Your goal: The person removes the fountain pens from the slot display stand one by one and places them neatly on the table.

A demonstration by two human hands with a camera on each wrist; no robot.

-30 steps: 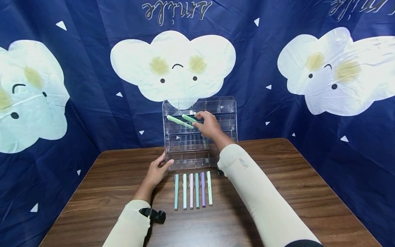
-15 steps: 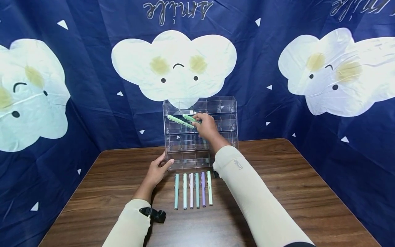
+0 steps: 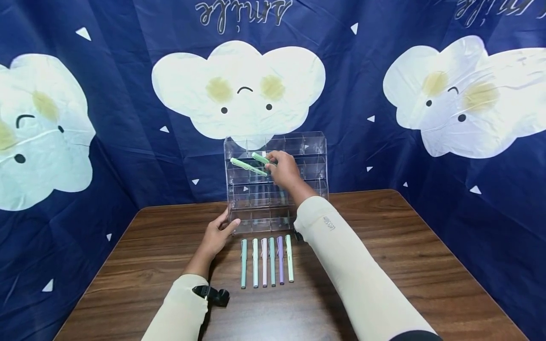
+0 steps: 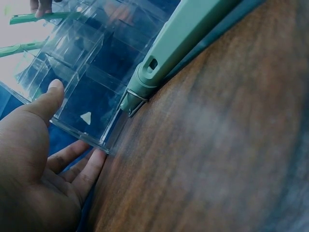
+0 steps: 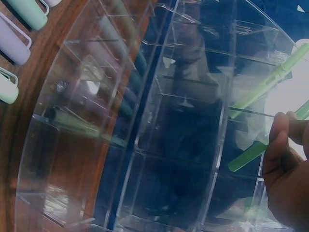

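Note:
A clear acrylic display rack (image 3: 239, 203) with tiers of small compartments stands upright near the table's back edge. My left hand (image 3: 216, 237) grips its lower left side, thumb in front and fingers reaching behind the edge. Up at the second tier, my right hand (image 3: 285, 170) pinches a green pen (image 5: 246, 157) between thumb and fingers. The pen slants across the rack front, its capped end up to the left. Just left of that hand, a light green pen (image 3: 248, 166) leans slanted in the same tier.
In front of the rack lies a row of several pens, among them a teal pen (image 3: 243, 265), a pink pen (image 3: 264, 265) and a purple pen (image 3: 280, 263). The wooden table (image 3: 149, 255) meets a dark blue cloud-print curtain (image 3: 183, 175) behind.
The right hand has shifted slightly left and the green pen in it has risen a little. My left hand, the rack and the row of pens have stayed in place.

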